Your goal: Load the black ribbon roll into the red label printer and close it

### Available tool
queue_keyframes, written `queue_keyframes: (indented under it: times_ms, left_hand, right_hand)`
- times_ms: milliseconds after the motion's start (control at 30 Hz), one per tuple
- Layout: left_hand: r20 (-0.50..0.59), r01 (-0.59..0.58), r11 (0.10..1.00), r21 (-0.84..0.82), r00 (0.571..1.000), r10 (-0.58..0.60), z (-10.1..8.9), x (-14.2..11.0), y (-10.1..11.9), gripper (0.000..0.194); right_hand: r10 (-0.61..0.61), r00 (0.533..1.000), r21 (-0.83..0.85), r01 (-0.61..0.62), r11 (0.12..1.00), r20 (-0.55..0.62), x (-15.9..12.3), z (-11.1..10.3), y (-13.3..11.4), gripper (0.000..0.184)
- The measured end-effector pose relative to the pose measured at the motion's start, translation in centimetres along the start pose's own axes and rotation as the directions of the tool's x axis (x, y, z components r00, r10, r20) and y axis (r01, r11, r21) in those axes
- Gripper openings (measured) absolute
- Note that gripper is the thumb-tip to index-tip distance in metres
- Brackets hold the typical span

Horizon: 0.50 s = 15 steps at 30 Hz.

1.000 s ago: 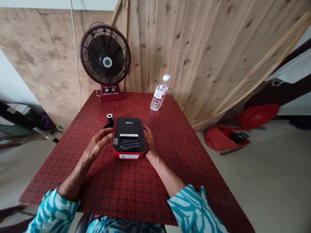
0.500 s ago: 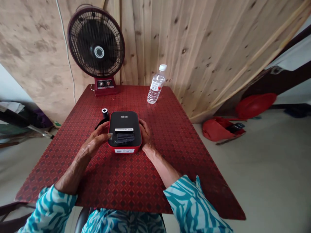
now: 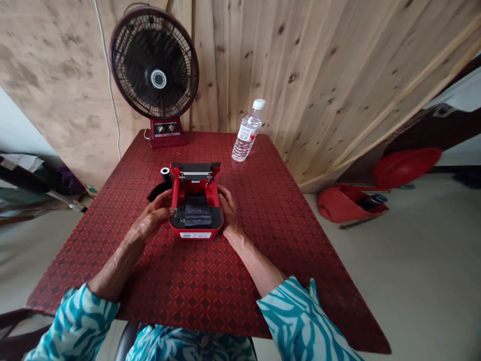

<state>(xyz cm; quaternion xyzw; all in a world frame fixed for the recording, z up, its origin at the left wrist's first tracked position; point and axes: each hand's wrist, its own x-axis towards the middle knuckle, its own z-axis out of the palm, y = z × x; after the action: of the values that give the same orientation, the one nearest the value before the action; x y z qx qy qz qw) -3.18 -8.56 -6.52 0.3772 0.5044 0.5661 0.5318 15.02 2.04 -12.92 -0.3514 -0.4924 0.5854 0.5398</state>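
A black and red label printer (image 3: 196, 216) sits in the middle of the table, its black lid (image 3: 195, 167) standing up at the back and its red inside showing. A dark sheet (image 3: 197, 213) lies in its front part. My left hand (image 3: 152, 218) grips the printer's left side, with the fingertips at the front edge. My right hand (image 3: 228, 210) holds its right side. Just left of the printer stands a small roll with a white core (image 3: 165, 174), and a black strip (image 3: 160, 191) trails from it, close to my left hand.
The table has a red patterned cloth (image 3: 93, 250). At the back stand an electric fan (image 3: 155, 65) and a plastic water bottle (image 3: 247, 131). Wooden boards rise behind the table. A red bag (image 3: 347, 204) lies on the floor to the right.
The printer's lid has swung up and back, exposing the red inside. Both hands stay at the printer's sides.
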Motion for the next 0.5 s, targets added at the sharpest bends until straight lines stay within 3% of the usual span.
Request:
queue_keyframes:
  times_ms: [233, 367, 433, 500]
  left_hand:
    - [-0.017, -0.003, 1.0, 0.023, 1.0, 0.003, 0.3, -0.3, 0.1, 0.062]
    - [-0.078, -0.098, 0.963, 0.251, 0.99, 0.121, 0.2, -0.9, 1.6, 0.053]
    - [-0.035, -0.234, 0.84, 0.489, 0.957, 0.287, 0.6, -0.4, 2.9, 0.041]
    - [0.174, -0.38, 0.605, 0.7, 0.912, 0.372, 1.6, 0.9, 4.0, 0.028]
  right_hand:
    - [-0.011, 1.0, -0.018, 0.011, 1.0, -0.009, 0.2, 0.0, 0.3, 0.032]
    - [-0.023, 1.0, -0.019, 0.023, 1.0, 0.005, 0.2, 0.1, 0.1, 0.032]
    - [-0.024, 1.0, -0.022, 0.024, 0.999, -0.002, 0.3, 0.2, 0.2, 0.032]
    - [-0.038, 0.999, -0.033, 0.038, 0.999, -0.013, 0.4, 0.1, 0.3, 0.032]
